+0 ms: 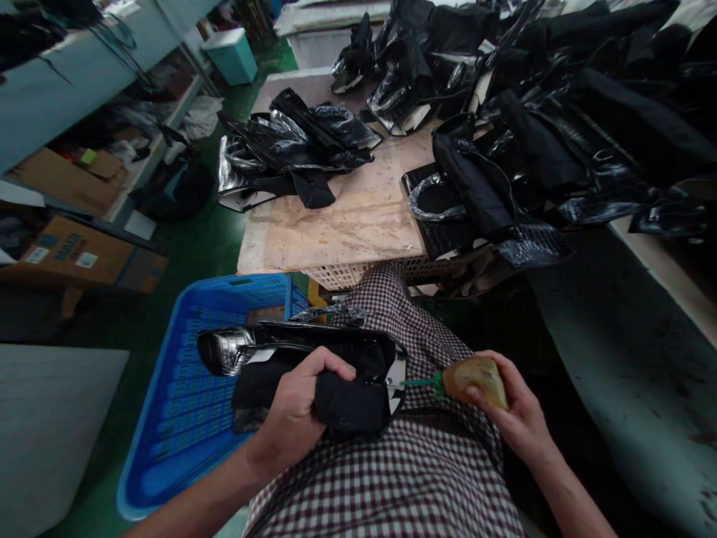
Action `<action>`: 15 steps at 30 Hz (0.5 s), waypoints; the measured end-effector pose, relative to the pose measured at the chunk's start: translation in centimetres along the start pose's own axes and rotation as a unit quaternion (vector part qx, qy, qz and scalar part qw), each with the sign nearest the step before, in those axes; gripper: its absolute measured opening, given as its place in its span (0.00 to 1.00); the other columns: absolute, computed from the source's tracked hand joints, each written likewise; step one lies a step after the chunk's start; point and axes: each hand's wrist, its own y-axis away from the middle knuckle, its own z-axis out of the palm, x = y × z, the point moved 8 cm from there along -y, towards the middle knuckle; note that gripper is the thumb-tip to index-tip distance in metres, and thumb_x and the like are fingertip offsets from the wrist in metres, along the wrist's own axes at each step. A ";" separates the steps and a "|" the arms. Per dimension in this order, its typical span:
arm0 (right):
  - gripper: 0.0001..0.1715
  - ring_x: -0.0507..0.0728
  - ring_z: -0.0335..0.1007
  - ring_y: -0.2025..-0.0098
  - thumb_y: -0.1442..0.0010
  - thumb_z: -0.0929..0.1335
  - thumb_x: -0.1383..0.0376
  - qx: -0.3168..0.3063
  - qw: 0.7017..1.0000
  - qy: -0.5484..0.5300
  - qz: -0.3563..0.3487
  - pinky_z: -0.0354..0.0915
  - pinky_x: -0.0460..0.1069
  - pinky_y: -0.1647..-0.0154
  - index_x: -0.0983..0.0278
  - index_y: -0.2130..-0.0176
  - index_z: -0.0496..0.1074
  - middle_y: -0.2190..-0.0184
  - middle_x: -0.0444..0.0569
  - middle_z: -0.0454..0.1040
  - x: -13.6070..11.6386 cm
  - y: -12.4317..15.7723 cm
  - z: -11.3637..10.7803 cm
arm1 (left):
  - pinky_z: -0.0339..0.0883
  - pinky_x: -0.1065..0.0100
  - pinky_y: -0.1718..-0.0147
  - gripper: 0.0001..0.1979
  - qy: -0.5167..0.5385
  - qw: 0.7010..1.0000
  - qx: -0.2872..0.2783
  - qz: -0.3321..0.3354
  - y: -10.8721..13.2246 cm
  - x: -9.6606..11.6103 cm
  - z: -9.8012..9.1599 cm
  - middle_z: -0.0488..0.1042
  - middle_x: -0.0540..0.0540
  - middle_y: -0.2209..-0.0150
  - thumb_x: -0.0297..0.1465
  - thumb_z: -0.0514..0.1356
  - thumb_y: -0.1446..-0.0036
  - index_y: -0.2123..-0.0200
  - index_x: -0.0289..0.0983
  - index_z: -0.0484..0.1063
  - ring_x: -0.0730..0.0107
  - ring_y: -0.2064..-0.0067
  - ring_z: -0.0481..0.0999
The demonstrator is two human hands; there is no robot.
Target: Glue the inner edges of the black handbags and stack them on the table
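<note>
The left hand (pixel 299 396) is closed on the black bag (pixel 352 403), likely soft and light; the right hand (pixel 518 415) curls round the bottle (pixel 473 377), probably best held by its fat end.

The floor (pixel 187 261) is dark green. At centre stands a rectangular desk (pixel 358 228) with a scuffed, light-brown top. Along the left, a long, pale-blue counter (pixel 61 108) runs above a low shelf. A turquoise, box-shaped bin (pixel 231 58) stands behind. A broad, grey-green surface (pixel 616 373) extends at right. Lighting is dim.
</note>
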 end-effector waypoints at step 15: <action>0.26 0.59 0.68 0.56 0.42 0.73 0.59 0.084 0.994 0.022 -0.065 0.68 0.50 0.56 0.57 0.47 0.65 0.54 0.49 0.67 -0.9 -0.1 -0.9 | 0.70 0.76 0.64 0.11 -0.010 1.000 0.001 0.002 -0.1 0.2 0.1 0.75 0.48 0.64 0.20 0.54 0.49 0.66 0.37 0.73 0.73 0.63 0.77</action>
